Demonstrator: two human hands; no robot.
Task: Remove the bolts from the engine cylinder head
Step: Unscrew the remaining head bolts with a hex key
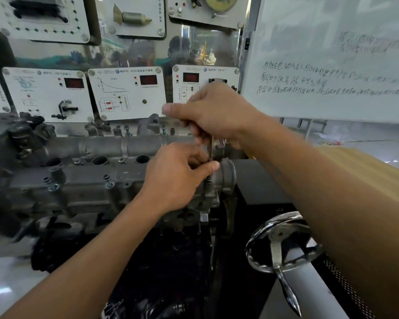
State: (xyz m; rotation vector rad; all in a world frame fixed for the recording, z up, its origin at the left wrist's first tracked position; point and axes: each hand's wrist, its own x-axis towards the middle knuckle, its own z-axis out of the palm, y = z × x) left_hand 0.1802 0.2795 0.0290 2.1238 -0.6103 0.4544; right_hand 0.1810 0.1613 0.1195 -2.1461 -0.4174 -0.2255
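1. Two hands work at the right end of the engine cylinder head (90, 189), which lies lengthwise across the middle of the scene.
2. Right hand (217, 111): grip closed round the upper end of a slim tool (211, 146) held upright. The handle is hidden inside the fist.
3. Left hand (177, 178): thumb and fingers pinch the tool's shaft low down, just above a bolt (209, 180) at the near right corner of the head.
4. More bolts (108, 181) stand in the head to the left.
5. Near right: a chromed handwheel (283, 240).
6. Far side: instrument panels (127, 93) and, to their right, a whiteboard (332, 65).
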